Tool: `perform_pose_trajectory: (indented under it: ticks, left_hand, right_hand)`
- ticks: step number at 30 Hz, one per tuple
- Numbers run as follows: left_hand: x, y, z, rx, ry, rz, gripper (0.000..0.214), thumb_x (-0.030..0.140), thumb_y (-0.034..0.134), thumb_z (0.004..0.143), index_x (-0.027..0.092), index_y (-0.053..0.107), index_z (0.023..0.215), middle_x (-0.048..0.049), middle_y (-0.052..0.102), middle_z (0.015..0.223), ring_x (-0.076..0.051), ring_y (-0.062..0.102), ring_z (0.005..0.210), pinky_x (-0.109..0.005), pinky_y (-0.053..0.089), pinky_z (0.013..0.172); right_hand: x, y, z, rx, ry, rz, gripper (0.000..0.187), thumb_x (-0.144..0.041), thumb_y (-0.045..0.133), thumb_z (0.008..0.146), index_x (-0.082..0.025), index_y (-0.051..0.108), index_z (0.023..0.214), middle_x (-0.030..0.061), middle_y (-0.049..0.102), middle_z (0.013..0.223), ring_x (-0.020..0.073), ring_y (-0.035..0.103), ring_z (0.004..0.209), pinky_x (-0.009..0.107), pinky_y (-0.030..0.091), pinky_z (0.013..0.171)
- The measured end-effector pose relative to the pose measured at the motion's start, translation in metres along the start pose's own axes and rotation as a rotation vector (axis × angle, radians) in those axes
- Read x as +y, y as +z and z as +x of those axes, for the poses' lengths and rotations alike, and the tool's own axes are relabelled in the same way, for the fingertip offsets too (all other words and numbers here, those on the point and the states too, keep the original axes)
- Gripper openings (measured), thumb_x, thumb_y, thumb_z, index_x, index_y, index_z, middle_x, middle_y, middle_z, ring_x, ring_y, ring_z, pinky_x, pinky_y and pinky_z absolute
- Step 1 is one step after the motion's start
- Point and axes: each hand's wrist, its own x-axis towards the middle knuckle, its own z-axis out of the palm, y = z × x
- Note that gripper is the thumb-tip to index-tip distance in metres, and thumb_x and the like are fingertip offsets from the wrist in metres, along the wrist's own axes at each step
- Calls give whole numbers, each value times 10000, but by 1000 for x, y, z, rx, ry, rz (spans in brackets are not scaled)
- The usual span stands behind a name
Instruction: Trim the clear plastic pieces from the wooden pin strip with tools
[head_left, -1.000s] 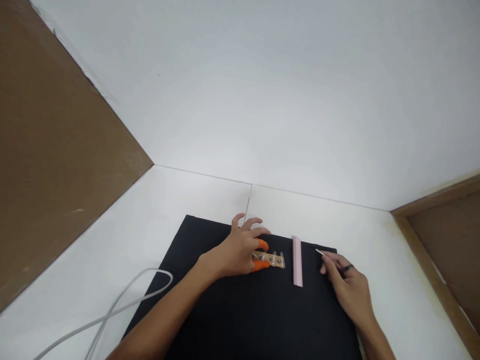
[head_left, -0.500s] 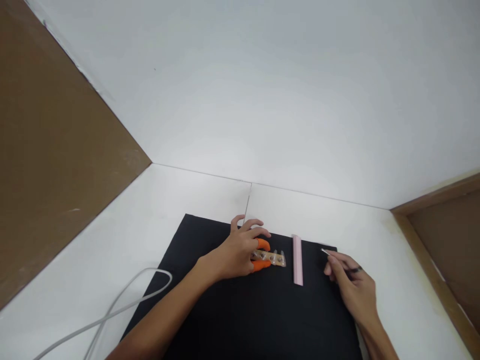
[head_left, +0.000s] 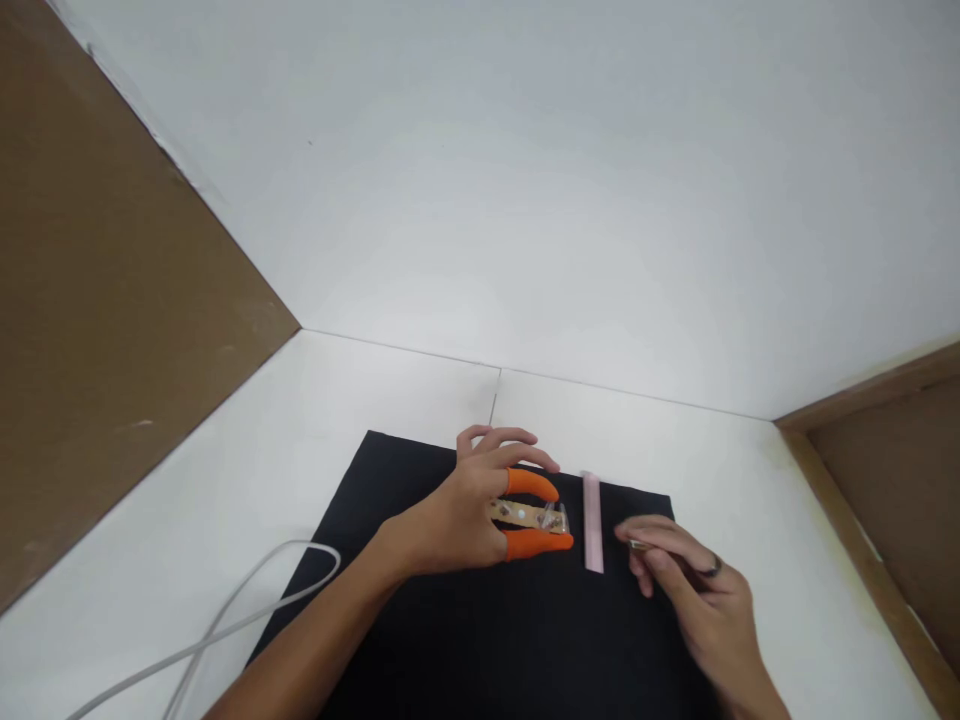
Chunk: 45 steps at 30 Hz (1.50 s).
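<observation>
My left hand [head_left: 457,510] has orange finger covers on its thumb and forefinger. Those two fingers lie along either side of a narrow tan strip [head_left: 521,514] with dark round spots and seem to grip its edges. Small clear plastic pieces [head_left: 551,518] stand at its right end; the other end is hidden by my palm. My right hand [head_left: 694,580], wearing a dark ring, is closed on a thin metal tool [head_left: 639,545], mostly hidden by the fingers. Between the hands lies a pale pink bar [head_left: 592,525], touched by neither.
A black mat [head_left: 480,640] covers part of the white tabletop [head_left: 360,390]. At the left a grey-white cable [head_left: 225,630] loops onto the mat's edge. A white wall rises behind, with brown boards [head_left: 112,300] at the left and a wooden frame [head_left: 862,540] at the right.
My left thumb and forefinger have slid right along the strip to its clear pieces. My right hand has moved left, nearer the pink bar, with the metal tool still in it.
</observation>
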Motion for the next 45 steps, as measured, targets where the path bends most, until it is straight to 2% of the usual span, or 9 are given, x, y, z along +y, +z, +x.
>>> perform_pose_trajectory:
  ticks: [3, 5, 12, 17, 20, 27, 30, 35, 45]
  left_hand:
    - [11, -2, 7, 75, -5, -72, 313, 359, 917, 825, 257, 732, 1056, -22, 764, 1311, -297, 569, 1429, -482, 242, 1209]
    - [15, -1, 10, 110, 5, -70, 308, 355, 919, 825, 258, 739, 1055, -23, 764, 1321, -301, 568, 1427, -480, 237, 1196]
    - [15, 10, 12, 108, 42, -10, 270, 345, 905, 841, 267, 757, 1052, -28, 766, 1338, -312, 566, 1423, -483, 178, 1213]
    - [13, 12, 13, 129, 73, -40, 267, 350, 896, 853, 257, 739, 1048, -25, 789, 1291, -296, 603, 1383, -464, 191, 1215]
    - [11, 14, 15, 121, 46, -132, 329, 335, 937, 807, 253, 739, 1056, -18, 805, 1252, -286, 632, 1352, -454, 204, 1213]
    - [1, 24, 18, 90, -36, -339, 420, 292, 974, 741, 243, 778, 1109, -36, 814, 1160, -261, 743, 1166, -461, 278, 1202]
    - [-1, 26, 18, 98, -34, -359, 421, 260, 964, 746, 243, 784, 1127, -42, 820, 1164, -258, 753, 1149, -458, 325, 1187]
    - [1, 27, 19, 97, -37, -391, 396, 284, 962, 754, 243, 791, 1109, -39, 833, 1139, -246, 777, 1070, -458, 359, 1157]
    - [0, 27, 20, 121, -16, -395, 394, 293, 967, 740, 223, 788, 1083, -56, 828, 1095, -254, 759, 1062, -454, 385, 1104]
  right_hand:
    - [-1, 18, -5, -93, 44, 198, 160, -405, 753, 948, -292, 859, 991, 151, 793, 1305, 150, 721, 578, 270, 587, 448]
    - [2, 27, -9, -145, 98, 324, 171, -416, 731, 966, -304, 848, 1023, 163, 772, 1353, 151, 726, 549, 250, 559, 395]
    - [11, 33, -25, -239, 292, 629, 216, -451, 736, 963, -247, 808, 972, 192, 809, 1247, 106, 686, 471, 146, 452, 328]
    - [12, 33, -28, -285, 385, 731, 241, -480, 760, 941, -240, 776, 929, 152, 845, 1020, 103, 660, 471, 116, 386, 310]
    - [14, 32, -29, -293, 421, 769, 296, -515, 765, 928, -220, 756, 909, 140, 832, 911, 94, 605, 433, 115, 329, 285]
    - [13, 31, -27, -316, 431, 844, 243, -491, 763, 933, -255, 757, 879, 102, 822, 888, 79, 550, 434, 127, 303, 307]
    - [5, 31, -22, -331, 436, 852, 220, -482, 772, 926, -269, 781, 871, 93, 804, 837, 86, 543, 445, 140, 315, 322]
    - [-8, 33, -17, -343, 450, 830, 211, -501, 796, 902, -295, 797, 855, 44, 752, 699, 62, 429, 377, 164, 278, 335]
    - [-4, 31, -19, -341, 465, 808, 264, -542, 812, 874, -287, 762, 824, 24, 738, 687, 52, 361, 336, 187, 240, 324]
